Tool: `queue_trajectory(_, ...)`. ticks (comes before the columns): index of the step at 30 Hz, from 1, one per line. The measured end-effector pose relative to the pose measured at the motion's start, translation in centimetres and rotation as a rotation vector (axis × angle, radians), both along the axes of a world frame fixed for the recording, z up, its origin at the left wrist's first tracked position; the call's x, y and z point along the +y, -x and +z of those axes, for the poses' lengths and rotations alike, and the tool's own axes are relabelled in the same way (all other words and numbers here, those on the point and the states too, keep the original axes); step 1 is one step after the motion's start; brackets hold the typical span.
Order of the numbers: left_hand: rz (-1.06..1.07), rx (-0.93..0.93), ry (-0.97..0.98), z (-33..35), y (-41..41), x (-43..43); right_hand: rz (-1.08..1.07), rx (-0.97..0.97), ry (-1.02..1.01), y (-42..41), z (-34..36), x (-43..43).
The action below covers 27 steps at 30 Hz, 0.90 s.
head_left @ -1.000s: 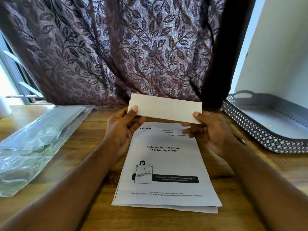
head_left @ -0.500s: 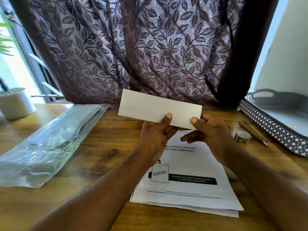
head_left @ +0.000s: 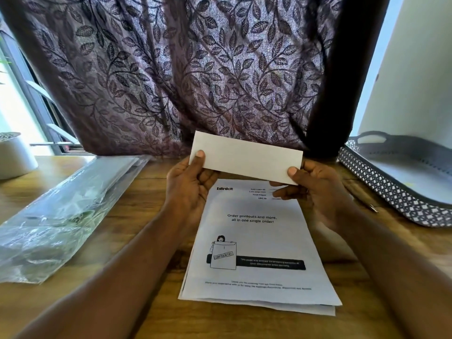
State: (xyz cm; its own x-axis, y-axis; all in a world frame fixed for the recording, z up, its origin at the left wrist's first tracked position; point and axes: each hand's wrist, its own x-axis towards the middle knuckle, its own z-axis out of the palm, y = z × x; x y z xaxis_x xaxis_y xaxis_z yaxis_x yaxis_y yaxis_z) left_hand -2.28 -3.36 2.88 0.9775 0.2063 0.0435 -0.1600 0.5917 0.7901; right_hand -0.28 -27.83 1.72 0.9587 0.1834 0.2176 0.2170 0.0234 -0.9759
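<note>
A white folded paper (head_left: 247, 157), long and narrow like an envelope, is held up above the wooden table. My left hand (head_left: 189, 184) pinches its left end, thumb on the front near the lower left corner. My right hand (head_left: 314, 189) pinches its lower right corner with the thumb on the front and fingers behind. Under both hands lies a stack of printed sheets (head_left: 256, 243), its top page showing a logo, a headline and a small drawing.
A crumpled clear plastic bag (head_left: 61, 216) lies on the table (head_left: 151, 309) at the left. A grey perforated tray (head_left: 396, 192) stands at the right, with a pen (head_left: 367, 204) beside it. A white pot (head_left: 14, 155) is far left. A leaf-patterned curtain (head_left: 183, 69) hangs behind.
My left hand has slid from the paper's middle back to its left end. The view has swung back to the right, so the small tape roll by the pen is out of sight.
</note>
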Motion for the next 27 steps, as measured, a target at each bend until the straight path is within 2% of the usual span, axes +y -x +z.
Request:
queue_trajectory(3, 0.046, -0.010, -0.112, -0.1, -0.4, 0.9, -0.030, 0.015, 0.018, 0.1, 0.2, -0.4)
queue_trajectory(8, 0.137, 0.064, -0.588, -1.0, -1.7, 2.6, -0.145, 0.057, 0.071, 0.2, 0.4, -0.8)
queue_trajectory(12, 0.166, 0.205, -1.077, -2.6, -3.0, 3.3, -0.264, 0.083, 0.278, -0.3, 0.5, -0.3)
queue_trajectory(14, 0.214, 0.223, -1.393, -3.0, -3.1, 3.4, -0.310, 0.078, 0.440, -0.5, 0.2, -0.2)
queue_trajectory(16, 0.213, 0.209, -1.584, -3.0, -2.9, 3.3, -0.334, 0.034, 0.586, -0.6, -0.2, -0.2)
queue_trajectory(22, 0.209, 0.237, -1.735, -3.2, -2.7, 3.6, -0.445, -0.138, 0.952, -0.4, -0.6, -0.1)
queue_trajectory(27, 0.232, 0.206, -1.776, -3.2, -2.2, 3.3, -0.526, -0.123, 1.194, -0.4, -1.0, -0.2)
